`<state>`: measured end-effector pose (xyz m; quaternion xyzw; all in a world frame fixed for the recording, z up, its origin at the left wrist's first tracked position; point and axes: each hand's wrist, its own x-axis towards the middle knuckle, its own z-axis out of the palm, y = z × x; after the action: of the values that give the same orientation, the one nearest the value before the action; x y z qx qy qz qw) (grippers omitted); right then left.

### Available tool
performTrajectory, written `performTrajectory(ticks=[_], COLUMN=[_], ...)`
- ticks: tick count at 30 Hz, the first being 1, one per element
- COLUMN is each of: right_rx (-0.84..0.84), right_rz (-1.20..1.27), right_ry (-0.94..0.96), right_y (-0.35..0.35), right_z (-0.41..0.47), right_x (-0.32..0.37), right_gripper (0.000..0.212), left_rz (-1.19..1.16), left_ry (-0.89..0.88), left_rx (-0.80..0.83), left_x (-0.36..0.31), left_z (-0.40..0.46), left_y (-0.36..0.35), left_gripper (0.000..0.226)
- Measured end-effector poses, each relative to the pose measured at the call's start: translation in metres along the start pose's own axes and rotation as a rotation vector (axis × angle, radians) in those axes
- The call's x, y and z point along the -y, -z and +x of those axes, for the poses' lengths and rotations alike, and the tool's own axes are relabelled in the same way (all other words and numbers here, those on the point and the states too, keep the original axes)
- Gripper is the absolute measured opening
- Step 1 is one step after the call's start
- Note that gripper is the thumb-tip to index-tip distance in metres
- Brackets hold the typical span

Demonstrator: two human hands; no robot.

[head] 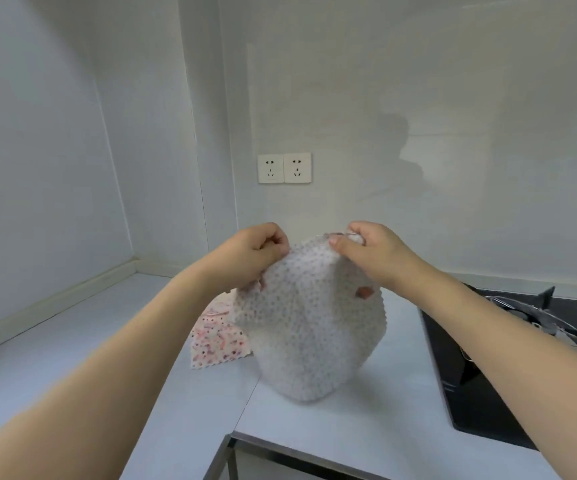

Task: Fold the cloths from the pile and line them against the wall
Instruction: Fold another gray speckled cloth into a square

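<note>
Pale grey-white wall point(418, 98) fills the upper frame, meeting at a corner on the left; below it a smooth white countertop point(72, 323) runs along both walls and turns an inner corner near the bottom edge; a glossy black glass cooktop point(460, 382) is set into the counter on the right, with a metal pan support point(529, 310) on it, partly hidden by the right forearm; a white dotted cloth point(309, 327) hangs in the air over the middle of the counter, billowed and blurred, its lower edge close to the surface, though contact cannot be judged; behind it to the left a pink-and-white floral cloth with a zigzag edge point(216, 344) lies flat on the counter, well short of the wall, partly covered from view; the left hand point(256, 254) has fingers curled, pinching the hanging cloth's upper left edge; the right hand point(370, 251) pinches the upper right edge between thumb and curled fingers; a white double wall socket point(284, 168) sits on the back wall above the hands.
</note>
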<state>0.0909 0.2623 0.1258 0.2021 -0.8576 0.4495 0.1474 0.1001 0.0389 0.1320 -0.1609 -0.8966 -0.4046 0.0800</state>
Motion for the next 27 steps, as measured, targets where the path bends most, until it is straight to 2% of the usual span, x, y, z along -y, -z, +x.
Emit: performTrajectory(ticks=[3,5,8,12,15,18,23,27], right_rx=[0.072,0.131,0.144,0.103,0.002,-0.102,-0.004,0.086], right_rz=[0.085,0.135,-0.044,-0.322,-0.335,-0.350,-0.516,-0.612], right_ry=[-0.050,-0.146,-0.158,-0.168,-0.130,-0.141,-0.209,-0.252], right_y=[0.024,0.036,0.046,0.049,0.047,0.042,0.018,-0.015], right_z=[-0.014,-0.022,-0.028,-0.026,-0.023,-0.022,-0.049,-0.091], right_x=[0.002,-0.003,-0.026,-0.064,-0.079,-0.088,-0.118,-0.146], right_gripper=[0.021,0.031,0.042,0.030,0.016,0.019,0.031,0.031], left_rz=[0.015,0.089,0.206,0.372,0.387,0.335,0.487,0.589], left_ry=[-0.036,-0.027,0.023,0.038,0.030,0.027,-0.123,-0.205], left_rx=[0.140,0.186,0.241,0.174,0.088,0.012,0.013,0.163], left_x=[-0.018,-0.021,-0.016,0.013,0.030,0.040,0.067,0.103], left_z=[-0.006,-0.007,0.000,0.020,0.027,0.029,0.011,-0.023], left_y=[-0.002,-0.009,-0.020,-0.033,-0.044,-0.054,-0.079,-0.111], left_gripper=[0.007,0.009,0.013,0.012,0.016,0.021,0.027,0.031])
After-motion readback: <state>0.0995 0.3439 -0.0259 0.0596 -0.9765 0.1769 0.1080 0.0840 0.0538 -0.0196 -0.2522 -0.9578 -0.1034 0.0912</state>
